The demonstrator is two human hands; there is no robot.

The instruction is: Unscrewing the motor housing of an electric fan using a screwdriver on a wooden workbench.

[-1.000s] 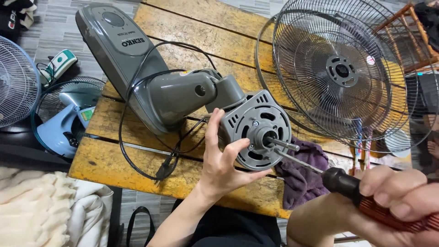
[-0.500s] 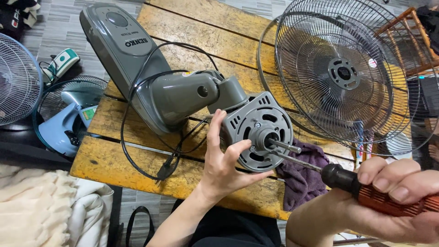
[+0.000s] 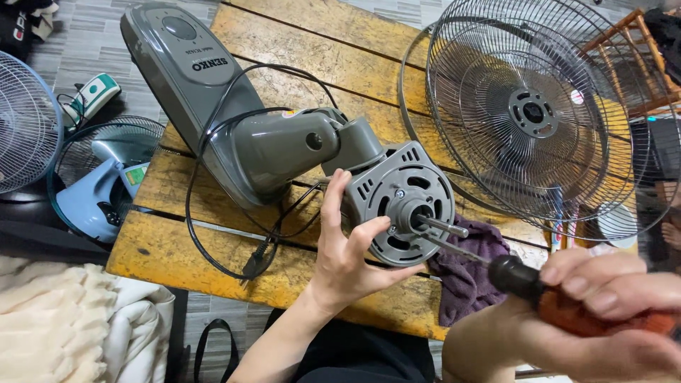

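A grey fan body (image 3: 213, 120) lies on a worn yellow wooden table (image 3: 177, 255). Its round motor housing (image 3: 406, 206) faces up toward me, with the bare shaft (image 3: 443, 226) sticking out. My left hand (image 3: 347, 248) cups the housing from below and the left, thumb on its face. My right hand (image 3: 610, 305) grips the red and black handle of a screwdriver (image 3: 525, 280). The blade's tip touches the front of the housing just under the shaft.
A wire fan guard (image 3: 539, 113) lies at the table's right. A purple rag (image 3: 464, 273) lies under the motor. The black power cord (image 3: 234, 213) loops over the table. Other fans (image 3: 28, 120) stand on the floor at left, a cream blanket (image 3: 71, 326) below them.
The view has shifted slightly. My right hand with the screwdriver has dropped a little lower in the frame. My left hand stays on the housing.
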